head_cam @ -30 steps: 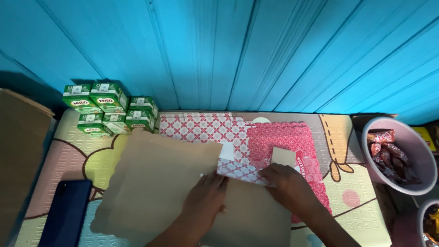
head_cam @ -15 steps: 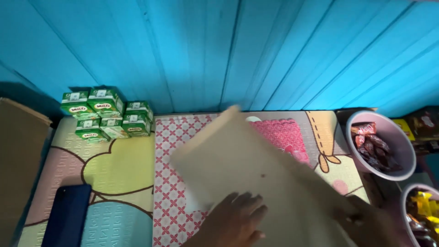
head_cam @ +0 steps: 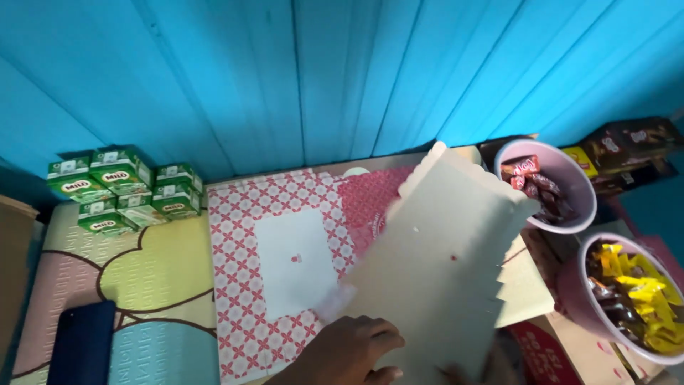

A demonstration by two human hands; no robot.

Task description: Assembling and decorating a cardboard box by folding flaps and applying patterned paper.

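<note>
My left hand (head_cam: 345, 351) sits at the bottom middle, fingers curled on the lower corner of a beige cardboard sheet (head_cam: 442, 264) with a scalloped edge. The sheet is lifted and tilted toward the right. Under and left of it a flat red-and-white patterned box sheet (head_cam: 246, 285) with a plain white rectangle in its middle lies on the pastel play mat (head_cam: 142, 278). Of my right hand (head_cam: 479, 371) only a blurred bit shows at the bottom edge, by the beige sheet's lower side; its grip is hidden.
Several green drink cartons (head_cam: 121, 189) are stacked at the back left against the blue plank wall. A dark blue flat object (head_cam: 82, 346) lies front left. Two pink bowls stand at right, one with brown sweets (head_cam: 570, 182), one with yellow-wrapped ones (head_cam: 577, 296). Dark boxes (head_cam: 634, 142) sit behind them.
The beige sheet has been lifted off the mat and swung to the right, uncovering the patterned box sheet. The view has shifted right, bringing the second bowl into sight.
</note>
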